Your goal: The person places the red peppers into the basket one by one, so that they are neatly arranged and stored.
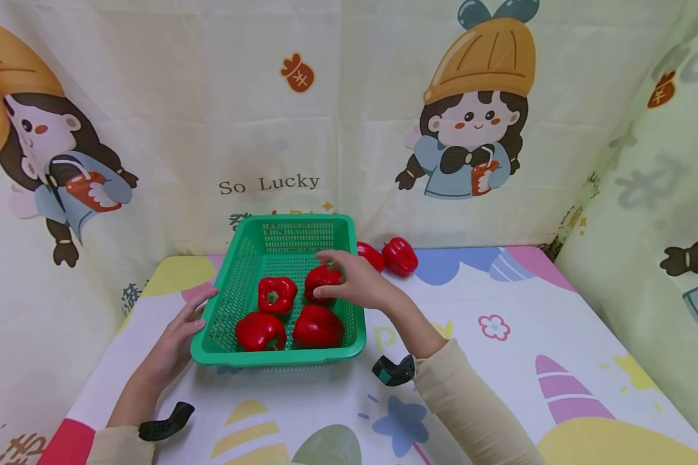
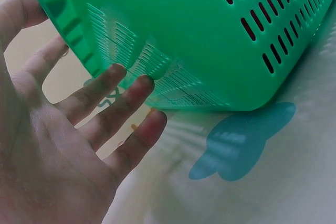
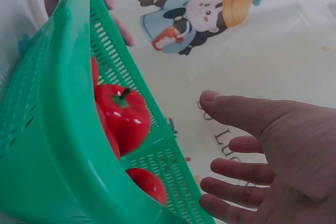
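A green plastic basket [image 1: 279, 356] holds several red bell peppers, among them a front-left pepper [image 1: 260, 330], a front-right pepper [image 1: 318, 327] and one with its green stem end up [image 1: 277, 295]. My left hand [image 1: 180, 332] lies against the basket's left side, fingers spread and fingertips at the rim and slotted wall. Over the basket's right side hovers my right hand [image 1: 357, 279], its fingers parted and nothing between them in the right wrist view. Below its fingers sits the back-right pepper [image 1: 322, 281], partly hidden by the hand.
Behind the right hand, outside the basket, two more red bell peppers lie near the table's back edge: one partly covered [image 1: 370, 256], the other in full view [image 1: 401, 257]. A patterned cloth [image 1: 471, 361] covers the table. Printed curtains [image 1: 360, 129] stand behind and at both sides.
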The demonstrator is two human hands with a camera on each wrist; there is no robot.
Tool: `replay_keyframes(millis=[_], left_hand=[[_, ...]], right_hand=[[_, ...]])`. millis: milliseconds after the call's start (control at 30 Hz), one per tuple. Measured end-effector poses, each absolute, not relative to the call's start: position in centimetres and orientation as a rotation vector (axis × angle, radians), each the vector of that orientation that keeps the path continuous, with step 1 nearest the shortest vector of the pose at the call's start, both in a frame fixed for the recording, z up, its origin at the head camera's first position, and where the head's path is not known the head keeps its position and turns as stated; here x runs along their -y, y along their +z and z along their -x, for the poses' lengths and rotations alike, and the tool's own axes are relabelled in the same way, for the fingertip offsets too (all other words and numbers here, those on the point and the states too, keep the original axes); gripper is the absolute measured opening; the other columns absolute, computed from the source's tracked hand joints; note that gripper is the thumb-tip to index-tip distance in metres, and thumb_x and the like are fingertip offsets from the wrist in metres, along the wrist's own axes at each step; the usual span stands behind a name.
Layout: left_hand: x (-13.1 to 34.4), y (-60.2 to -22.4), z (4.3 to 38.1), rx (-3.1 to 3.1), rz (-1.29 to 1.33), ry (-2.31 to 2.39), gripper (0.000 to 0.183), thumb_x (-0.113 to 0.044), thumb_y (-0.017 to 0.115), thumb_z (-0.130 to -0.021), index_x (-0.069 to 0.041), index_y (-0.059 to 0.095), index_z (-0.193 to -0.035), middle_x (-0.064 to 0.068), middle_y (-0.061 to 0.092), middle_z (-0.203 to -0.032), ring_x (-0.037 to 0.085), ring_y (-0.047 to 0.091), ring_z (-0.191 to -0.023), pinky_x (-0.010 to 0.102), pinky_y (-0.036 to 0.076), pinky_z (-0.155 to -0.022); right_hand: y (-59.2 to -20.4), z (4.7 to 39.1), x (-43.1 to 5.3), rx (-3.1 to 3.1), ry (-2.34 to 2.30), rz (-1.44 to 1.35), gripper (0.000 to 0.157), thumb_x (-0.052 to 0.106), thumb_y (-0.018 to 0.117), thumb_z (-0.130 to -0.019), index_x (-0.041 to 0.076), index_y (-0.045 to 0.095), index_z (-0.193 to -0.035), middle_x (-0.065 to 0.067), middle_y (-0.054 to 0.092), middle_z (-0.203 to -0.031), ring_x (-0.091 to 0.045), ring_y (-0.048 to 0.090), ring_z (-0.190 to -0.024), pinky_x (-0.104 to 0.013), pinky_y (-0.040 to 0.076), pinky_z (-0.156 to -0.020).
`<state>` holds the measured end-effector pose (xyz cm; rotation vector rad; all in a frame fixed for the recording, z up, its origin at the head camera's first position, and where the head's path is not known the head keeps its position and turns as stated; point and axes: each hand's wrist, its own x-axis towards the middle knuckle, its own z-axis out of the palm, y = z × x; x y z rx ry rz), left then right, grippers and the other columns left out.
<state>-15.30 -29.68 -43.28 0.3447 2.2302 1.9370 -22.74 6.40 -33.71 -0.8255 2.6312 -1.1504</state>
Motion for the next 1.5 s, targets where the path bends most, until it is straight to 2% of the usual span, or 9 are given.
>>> replay_keyframes(millis=[300, 533, 833, 1100, 1500], left_hand=[[29.6, -43.4, 15.4, -2.243, -0.343, 1.931, 0.053, -0.029, 0.029, -0.104, -0.028, 0.017, -0.155, 0.011, 0.006, -0.162, 0.000, 0.031, -0.127, 0.018, 0.045, -0.092], [29.9, -43.8, 15.6, -2.247, -0.351, 1.927, 0.053, -0.029, 0.029, -0.104, -0.028, 0.017, -0.155, 0.008, 0.007, -0.162, -0.001, 0.031, -0.127, 0.018, 0.044, -0.092], [29.8, -43.7, 15.5, -2.228, -0.366, 1.941, 0.053, -0.028, 0.029, -0.104, -0.027, 0.017, -0.155, 0.006, 0.010, -0.161, -0.003, 0.034, -0.125, 0.018, 0.044, -0.092], [29.8, -43.6, 15.4, -2.218, -0.378, 1.953, 0.052, -0.028, 0.029, -0.104, -0.026, 0.017, -0.155, 0.001, 0.017, -0.159, -0.005, 0.037, -0.124, 0.018, 0.045, -0.092], [29.7, -43.6, 15.4, -2.229, -0.361, 1.939, 0.052, -0.028, 0.028, -0.104, -0.028, 0.017, -0.155, 0.005, 0.011, -0.161, -0.005, 0.035, -0.124, 0.019, 0.046, -0.091]], right_hand=[[-33.4, 22.6, -7.2, -2.656, -1.208, 0.840, 0.071, 0.030, 0.079, -0.079, 0.017, 0.048, -0.141, -0.002, 0.055, -0.136, -0.028, 0.056, -0.121, -0.035, 0.057, -0.082], [-33.3, 22.7, -7.8, -2.661, -1.232, 0.816, 0.070, 0.027, 0.080, -0.077, 0.017, 0.049, -0.140, -0.002, 0.056, -0.134, -0.020, 0.057, -0.117, -0.036, 0.056, -0.086], [-33.4, 22.8, -8.6, -2.688, -1.217, 0.810, 0.069, 0.031, 0.078, -0.079, 0.017, 0.048, -0.140, -0.002, 0.056, -0.134, -0.020, 0.057, -0.118, -0.036, 0.055, -0.087], [-33.4, 23.1, -9.5, -2.705, -1.224, 0.824, 0.067, 0.030, 0.076, -0.082, 0.014, 0.047, -0.140, -0.007, 0.055, -0.137, -0.029, 0.055, -0.124, -0.040, 0.055, -0.088], [-33.5, 23.6, -10.5, -2.722, -1.255, 0.785, 0.067, 0.029, 0.076, -0.082, 0.012, 0.048, -0.140, -0.008, 0.056, -0.138, -0.031, 0.055, -0.125, -0.040, 0.055, -0.089]])
